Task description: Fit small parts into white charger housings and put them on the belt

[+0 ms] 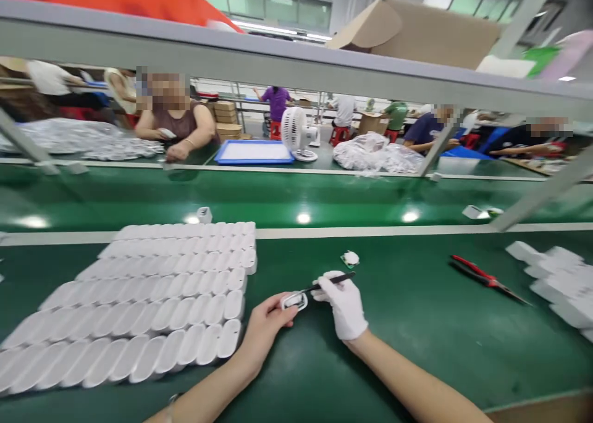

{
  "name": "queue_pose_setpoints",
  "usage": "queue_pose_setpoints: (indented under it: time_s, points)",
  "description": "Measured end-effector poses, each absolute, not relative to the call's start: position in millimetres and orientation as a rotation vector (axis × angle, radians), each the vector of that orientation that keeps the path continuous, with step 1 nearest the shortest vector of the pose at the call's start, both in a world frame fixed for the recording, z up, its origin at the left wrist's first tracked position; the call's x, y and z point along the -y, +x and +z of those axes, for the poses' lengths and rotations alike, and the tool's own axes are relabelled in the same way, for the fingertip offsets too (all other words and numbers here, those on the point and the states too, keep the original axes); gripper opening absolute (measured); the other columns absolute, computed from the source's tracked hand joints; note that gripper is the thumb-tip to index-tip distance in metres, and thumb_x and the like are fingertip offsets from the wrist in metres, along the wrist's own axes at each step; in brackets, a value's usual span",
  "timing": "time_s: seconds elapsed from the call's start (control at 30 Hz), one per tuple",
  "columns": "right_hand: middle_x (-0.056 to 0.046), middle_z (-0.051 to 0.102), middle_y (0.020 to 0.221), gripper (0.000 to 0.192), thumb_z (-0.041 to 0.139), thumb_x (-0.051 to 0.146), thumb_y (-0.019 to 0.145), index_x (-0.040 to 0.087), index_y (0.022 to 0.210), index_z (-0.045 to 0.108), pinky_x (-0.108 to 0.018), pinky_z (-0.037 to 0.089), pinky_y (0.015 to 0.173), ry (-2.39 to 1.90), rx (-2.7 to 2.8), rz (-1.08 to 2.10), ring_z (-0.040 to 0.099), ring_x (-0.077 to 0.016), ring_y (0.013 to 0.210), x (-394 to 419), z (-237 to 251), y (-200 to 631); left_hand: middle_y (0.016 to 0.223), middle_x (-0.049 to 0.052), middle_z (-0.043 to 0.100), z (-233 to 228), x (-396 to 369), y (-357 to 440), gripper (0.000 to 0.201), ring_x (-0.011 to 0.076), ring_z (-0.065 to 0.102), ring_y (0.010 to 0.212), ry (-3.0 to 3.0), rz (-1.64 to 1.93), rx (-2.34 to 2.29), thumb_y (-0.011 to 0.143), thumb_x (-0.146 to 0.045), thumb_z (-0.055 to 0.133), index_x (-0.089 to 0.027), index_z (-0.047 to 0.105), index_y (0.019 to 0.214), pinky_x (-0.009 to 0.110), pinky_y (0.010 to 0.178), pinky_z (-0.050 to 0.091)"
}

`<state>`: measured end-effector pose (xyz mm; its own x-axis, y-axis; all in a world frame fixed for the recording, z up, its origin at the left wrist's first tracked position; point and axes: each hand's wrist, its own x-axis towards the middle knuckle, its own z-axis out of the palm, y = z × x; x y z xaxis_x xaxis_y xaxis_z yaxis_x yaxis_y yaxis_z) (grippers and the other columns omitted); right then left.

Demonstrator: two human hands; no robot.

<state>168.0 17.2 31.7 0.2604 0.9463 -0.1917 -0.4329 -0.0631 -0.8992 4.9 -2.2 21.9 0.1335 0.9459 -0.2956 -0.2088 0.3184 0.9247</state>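
Right of the casing rows [173, 299], the left hand [266, 323] closes on a white casing [293, 301]; the gloved right hand [343, 307] pinches a black tool [341, 278].

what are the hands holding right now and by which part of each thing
The left hand holds a white oval piece by its near-left edge; the gloved right hand holds a slim dark tool around its middle.

Workers [277, 104] on red stools [275, 130] sit beyond a white fan [291, 130] in a factory assembly hall, as matching white cases [178, 304] lie in rows on a green workbench [426, 324] in front of the fan.
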Motion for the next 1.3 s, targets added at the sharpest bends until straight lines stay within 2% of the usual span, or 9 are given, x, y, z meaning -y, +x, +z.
queue_pose_setpoints:
  time_s: [0.2,0.4,0.63,0.73,0.9,1.1,1.3]
  points:
    - [-0.005,0.071,0.067,0.045,0.086,0.038,0.052,0.014,0.079,0.058,-0.024,0.055,0.052,-1.091,0.608,1.335,0.067,-0.0168,0.054,-16.2,25.6,165.1,0.083,0.007,0.067,25.0,2.3,5.6,0.045,0.0139,0.055,0.067,0.869,1.025,-1.124,0.062,-0.037,0.079,-0.013,0.070,0.098,0.024,0.064,0.049]
    - [-0.003,0.070,0.065,0.044,0.084,0.039,0.051,0.015,0.076,0.058,-0.025,0.053,0.053,-1.136,0.645,1.286,0.065,-0.0161,0.055,-14.4,27.0,159.4,0.086,0.006,0.068,24.7,1.5,5.0,0.045,0.0147,0.055,0.071,0.875,1.011,-1.107,0.062,-0.037,0.079,-0.015,0.070,0.100,0.024,0.067,0.048]
    - [0.001,0.063,0.059,0.029,0.077,0.036,0.060,0.017,0.070,0.058,-0.028,0.052,0.059,-1.207,0.758,1.160,0.061,-0.0144,0.056,-12.8,18.9,153.5,0.073,0.003,0.065,18.0,-0.6,3.3,0.045,0.0148,0.053,0.066,0.878,0.997,-1.112,0.062,-0.036,0.079,-0.015,0.070,0.101,0.027,0.068,0.045]
    - [0.002,0.060,0.061,0.025,0.073,0.036,0.065,0.017,0.071,0.057,-0.028,0.051,0.059,-1.249,0.849,1.071,0.059,-0.0144,0.058,-13.7,12.9,150.6,0.074,0.002,0.064,14.0,-1.5,0.7,0.046,0.0155,0.052,0.068,0.911,0.979,-1.124,0.064,-0.036,0.077,-0.015,0.069,0.104,0.027,0.069,0.042]
    - [0.001,0.061,0.063,0.020,0.067,0.036,0.070,0.018,0.072,0.057,-0.026,0.050,0.058,-1.324,0.992,0.928,0.058,-0.0143,0.059,-13.5,10.5,149.7,0.071,0.001,0.061,13.4,-2.4,-0.1,0.037,0.0153,0.047,0.068,0.939,0.957,-1.106,0.068,-0.037,0.074,-0.016,0.071,0.099,0.026,0.069,0.039]
    - [0.001,0.060,0.067,0.023,0.068,0.037,0.071,0.018,0.075,0.056,-0.028,0.053,0.060,-1.187,0.943,0.948,0.059,-0.0144,0.060,-7.4,13.5,155.2,0.079,0.003,0.065,14.3,0.0,3.2,0.042,0.0155,0.049,0.071,0.954,0.976,-1.069,0.067,-0.037,0.076,-0.017,0.070,0.103,0.026,0.069,0.040]
    - [0.003,0.059,0.064,0.031,0.073,0.040,0.067,0.019,0.079,0.054,-0.028,0.054,0.051,-1.078,0.725,0.922,0.061,-0.0145,0.053,-3.5,34.1,159.7,0.086,0.005,0.067,11.9,0.3,-0.5,0.043,0.0164,0.050,0.073,0.923,1.010,-1.068,0.067,-0.036,0.075,-0.017,0.070,0.104,0.026,0.070,0.041]
